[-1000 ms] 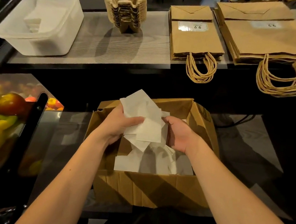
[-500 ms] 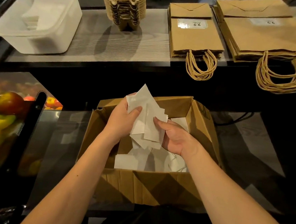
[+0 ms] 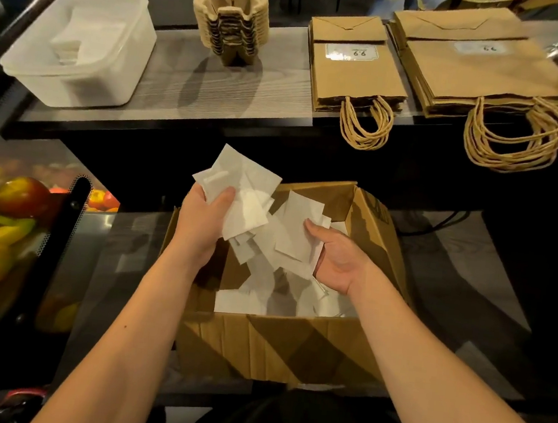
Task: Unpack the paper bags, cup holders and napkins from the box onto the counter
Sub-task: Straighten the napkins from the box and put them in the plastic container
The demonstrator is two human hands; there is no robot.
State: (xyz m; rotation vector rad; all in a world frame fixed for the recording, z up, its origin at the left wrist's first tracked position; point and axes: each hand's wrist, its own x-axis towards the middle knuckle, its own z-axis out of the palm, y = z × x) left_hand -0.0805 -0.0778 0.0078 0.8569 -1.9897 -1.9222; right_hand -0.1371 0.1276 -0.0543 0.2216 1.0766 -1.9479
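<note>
White napkins are bunched above the open cardboard box, at its 11 o'clock corner. The left hand grips them; the right hand pinches another sheaf. Bags lie on the worktop at 1 o'clock.

Two paper bag stacks, one cup holder stack, one box.

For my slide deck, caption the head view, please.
Left hand and right hand lift loose napkins from the cardboard box.
</note>
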